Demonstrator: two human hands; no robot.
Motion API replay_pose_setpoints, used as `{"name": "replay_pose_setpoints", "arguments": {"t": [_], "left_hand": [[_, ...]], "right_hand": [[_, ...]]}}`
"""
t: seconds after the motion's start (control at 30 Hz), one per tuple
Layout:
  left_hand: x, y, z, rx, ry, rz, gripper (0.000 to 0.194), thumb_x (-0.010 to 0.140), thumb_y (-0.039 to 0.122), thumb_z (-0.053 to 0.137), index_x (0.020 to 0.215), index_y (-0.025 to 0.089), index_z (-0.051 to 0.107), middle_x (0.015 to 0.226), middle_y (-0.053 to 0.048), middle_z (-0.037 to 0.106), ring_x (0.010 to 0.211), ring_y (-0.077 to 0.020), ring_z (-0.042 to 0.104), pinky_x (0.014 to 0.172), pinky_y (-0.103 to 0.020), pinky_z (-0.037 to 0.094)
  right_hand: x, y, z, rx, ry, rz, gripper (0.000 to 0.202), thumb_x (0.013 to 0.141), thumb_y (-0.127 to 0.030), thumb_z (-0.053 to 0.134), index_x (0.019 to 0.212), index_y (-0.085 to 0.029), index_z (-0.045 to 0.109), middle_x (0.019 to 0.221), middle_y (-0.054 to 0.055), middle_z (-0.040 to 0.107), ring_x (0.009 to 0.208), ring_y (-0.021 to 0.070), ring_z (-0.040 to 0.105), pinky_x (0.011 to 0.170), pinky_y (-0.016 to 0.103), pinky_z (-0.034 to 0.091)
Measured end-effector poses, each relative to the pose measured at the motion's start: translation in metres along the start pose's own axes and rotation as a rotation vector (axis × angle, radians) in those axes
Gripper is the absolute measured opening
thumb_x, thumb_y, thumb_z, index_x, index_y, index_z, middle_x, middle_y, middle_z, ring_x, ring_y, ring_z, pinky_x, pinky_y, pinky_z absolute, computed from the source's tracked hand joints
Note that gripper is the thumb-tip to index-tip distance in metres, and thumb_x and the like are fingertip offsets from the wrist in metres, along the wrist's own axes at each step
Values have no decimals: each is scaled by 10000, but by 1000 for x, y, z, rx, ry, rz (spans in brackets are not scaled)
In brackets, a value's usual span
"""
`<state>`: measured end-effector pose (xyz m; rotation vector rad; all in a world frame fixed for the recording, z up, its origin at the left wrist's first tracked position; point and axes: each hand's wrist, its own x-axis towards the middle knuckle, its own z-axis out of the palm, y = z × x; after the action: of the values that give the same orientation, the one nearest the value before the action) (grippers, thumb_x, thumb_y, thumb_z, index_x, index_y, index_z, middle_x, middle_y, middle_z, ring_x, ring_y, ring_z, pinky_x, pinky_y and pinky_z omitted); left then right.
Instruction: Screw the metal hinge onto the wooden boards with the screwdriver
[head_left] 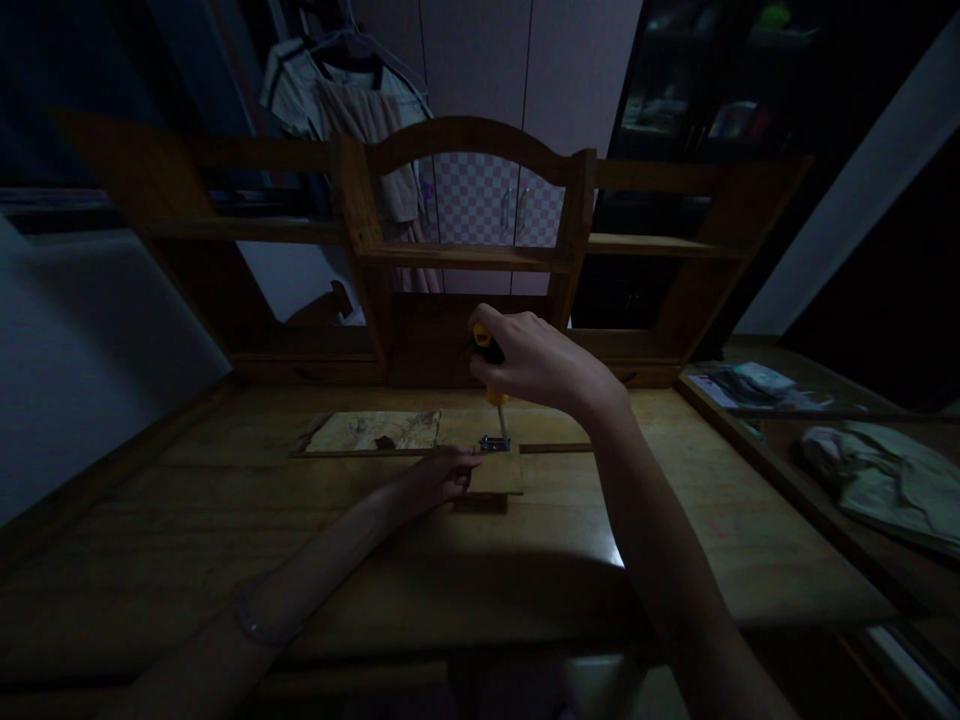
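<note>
My right hand is wrapped around the yellow and black handle of a screwdriver, held upright with its shaft pointing down. The tip meets or hovers just over a small metal hinge; I cannot tell which. Under the hinge lies a small wooden board, its front edge raised slightly off the tabletop. My left hand pinches this board's left side near the hinge, fingers curled. Just behind the left hand lies a strip of wood with a rough, stained surface.
The wooden desk has a shelf unit along its back. A thin wooden strip lies right of the hinge. At the right are plastic-wrapped items and a pale cloth bag. Clothes hang behind the shelf.
</note>
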<state>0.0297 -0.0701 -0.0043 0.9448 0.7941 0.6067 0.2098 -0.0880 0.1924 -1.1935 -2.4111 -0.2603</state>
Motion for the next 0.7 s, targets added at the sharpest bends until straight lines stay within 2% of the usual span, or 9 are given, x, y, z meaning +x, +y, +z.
{"name": "replay_pose_setpoints", "arguments": {"t": [0.3,0.43,0.7], "left_hand": [[2,-1,0,-21,51,1,180,741,241,722,892,181,643,1016,-87,677,1059,-238,624,844,-270,498],[0,0,1,-11,11,10,197,745,269,723,906,172,663,1020,-88,675,1044,-240,629,862,-285,494],[2,-1,-1,-17,45,-7,203,745,254,725,919,183,649,1024,-65,681,1022,-231,636,853,-284,498]], "right_hand": [[-4,2,-6,-31,-14,34,162,949,-219,487,1088,-141,511,917,77,609,895,238,579,709,292,349],[-6,6,-10,-9,-8,40,196,956,-219,490,1134,-139,509,954,84,612,924,243,575,741,292,355],[-8,5,-15,-47,-26,64,159,961,-231,504,1085,-131,509,919,84,603,897,246,571,717,298,352]]}}
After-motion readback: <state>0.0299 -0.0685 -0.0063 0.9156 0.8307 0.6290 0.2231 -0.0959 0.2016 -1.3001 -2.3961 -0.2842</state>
